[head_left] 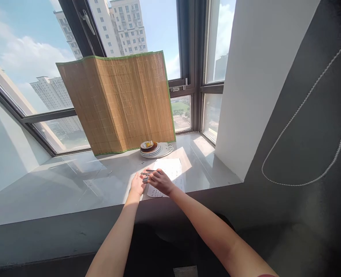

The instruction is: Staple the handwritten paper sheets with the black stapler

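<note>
Over the front of the window sill, my two hands meet around a small dark stapler (145,179), its thin arms spread apart. My right hand (161,182) is closed on its right side, fingers curled over the top. At the left end, my left hand (137,184) holds it with the fingers partly hidden behind it. Sheets of white paper (172,169) with rows of writing lie beneath and to the right of my right hand. Tiny bits (143,162), too small to make out, lie on the sill just beyond my hands.
Behind the paper, a stack of plates (167,151) carries small items on top. A bamboo mat (130,104) with green edging leans against the window (184,50). The glossy sill (57,192) ends at a front edge. A beaded cord (283,127) hangs at right.
</note>
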Demonstrator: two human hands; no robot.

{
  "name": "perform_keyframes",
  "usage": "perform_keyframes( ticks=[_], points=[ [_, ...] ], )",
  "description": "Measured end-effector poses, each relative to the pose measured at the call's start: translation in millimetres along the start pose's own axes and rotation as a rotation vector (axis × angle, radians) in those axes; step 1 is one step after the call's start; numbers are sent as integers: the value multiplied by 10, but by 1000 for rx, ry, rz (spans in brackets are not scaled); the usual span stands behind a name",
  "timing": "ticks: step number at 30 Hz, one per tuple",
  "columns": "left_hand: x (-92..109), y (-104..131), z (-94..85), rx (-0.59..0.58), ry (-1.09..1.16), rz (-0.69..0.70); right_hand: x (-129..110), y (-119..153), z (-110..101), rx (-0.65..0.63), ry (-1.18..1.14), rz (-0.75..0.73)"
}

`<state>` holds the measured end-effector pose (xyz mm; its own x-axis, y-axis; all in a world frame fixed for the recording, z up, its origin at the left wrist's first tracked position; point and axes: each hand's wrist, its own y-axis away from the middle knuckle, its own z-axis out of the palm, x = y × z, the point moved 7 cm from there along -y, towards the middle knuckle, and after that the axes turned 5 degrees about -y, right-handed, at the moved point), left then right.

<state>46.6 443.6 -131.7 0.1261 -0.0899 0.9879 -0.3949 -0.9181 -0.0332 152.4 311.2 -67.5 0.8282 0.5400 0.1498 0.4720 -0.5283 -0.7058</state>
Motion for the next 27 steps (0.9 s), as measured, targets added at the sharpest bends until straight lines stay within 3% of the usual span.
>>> perform_keyframes(
  ticks=[3,6,8,11,13,18,23,27],
  points=[
    [-79,-24,-14,34,94,-75,-14,-11,-6,1,-23,-32],
    [-87,-28,14,38,144,-95,87,44,-30,-17,-65,103],
    [-65,-16,37,42,200,-82,261,167,-79,33,-101,368],
    [-34,13,62,73,298,-60,560,557,-149,171,-210,879],
    [-19,31,83,95,352,-51,667,784,-159,222,-313,1052],
    [17,97,150,115,451,-57,870,968,-143,146,-499,1051],
    [158,201,309,-58,359,39,1041,997,-136,19,-568,983],
    [210,254,395,-111,273,52,1016,881,-315,85,-492,928]
  ],
)
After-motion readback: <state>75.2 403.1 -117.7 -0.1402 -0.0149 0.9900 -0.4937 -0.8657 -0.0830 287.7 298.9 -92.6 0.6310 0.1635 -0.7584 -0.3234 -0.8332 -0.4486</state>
